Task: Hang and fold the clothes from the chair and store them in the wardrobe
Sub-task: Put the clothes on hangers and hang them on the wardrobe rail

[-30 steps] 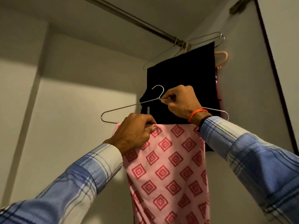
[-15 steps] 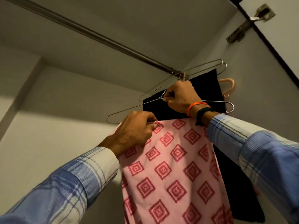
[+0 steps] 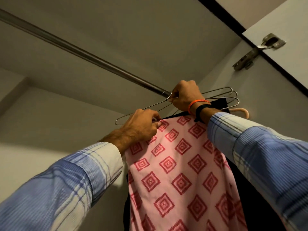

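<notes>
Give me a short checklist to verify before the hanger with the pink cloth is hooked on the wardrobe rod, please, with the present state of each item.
1. Right hand grips the wire hanger at its neck: ok.
2. Left hand pinches the pink patterned cloth at the hanger's lower bar: ok.
3. Hook is over the rod: not ok; it sits just at the rod, not yet clearly on it.
4. Free rod space left of the hook: ok, bare rod shows there.
5. Clear of the hangers already hanging: cannot tell; the right hand covers where they meet.
6. Cloth is draped evenly over the bar: cannot tell; the hands hide its top edge.
</notes>
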The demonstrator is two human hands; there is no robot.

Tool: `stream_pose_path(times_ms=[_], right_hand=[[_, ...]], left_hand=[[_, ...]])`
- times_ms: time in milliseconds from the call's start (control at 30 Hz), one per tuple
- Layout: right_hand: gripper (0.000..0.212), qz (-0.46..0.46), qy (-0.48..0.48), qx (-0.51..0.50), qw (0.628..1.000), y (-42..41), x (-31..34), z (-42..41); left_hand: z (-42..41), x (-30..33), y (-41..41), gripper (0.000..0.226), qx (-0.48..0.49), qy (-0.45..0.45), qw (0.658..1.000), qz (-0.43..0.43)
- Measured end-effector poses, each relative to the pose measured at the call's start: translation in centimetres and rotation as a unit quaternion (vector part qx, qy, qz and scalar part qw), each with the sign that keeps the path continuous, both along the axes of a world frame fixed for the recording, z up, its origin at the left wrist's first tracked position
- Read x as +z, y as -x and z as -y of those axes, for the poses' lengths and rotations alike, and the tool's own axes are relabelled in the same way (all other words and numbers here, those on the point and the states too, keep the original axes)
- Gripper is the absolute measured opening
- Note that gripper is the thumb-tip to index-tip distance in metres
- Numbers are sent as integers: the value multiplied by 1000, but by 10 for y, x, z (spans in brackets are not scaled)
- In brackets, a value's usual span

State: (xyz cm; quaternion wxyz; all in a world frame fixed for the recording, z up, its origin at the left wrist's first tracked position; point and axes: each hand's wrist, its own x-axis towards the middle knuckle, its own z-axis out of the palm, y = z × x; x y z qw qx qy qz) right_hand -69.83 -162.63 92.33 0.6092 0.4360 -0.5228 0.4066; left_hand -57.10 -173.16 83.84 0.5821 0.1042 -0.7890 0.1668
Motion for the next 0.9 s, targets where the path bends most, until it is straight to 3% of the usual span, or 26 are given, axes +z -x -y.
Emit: stream_pose_path(times_ms=[400,900], right_hand=[[14,5,13,-8,1000,2,42,13],[28,-27,-32,-62,997,-7,19,21]], left_hand=[[11,51,13,25,24,-1,1000,-9],[37,39,16,25,44,-16,999,-16]])
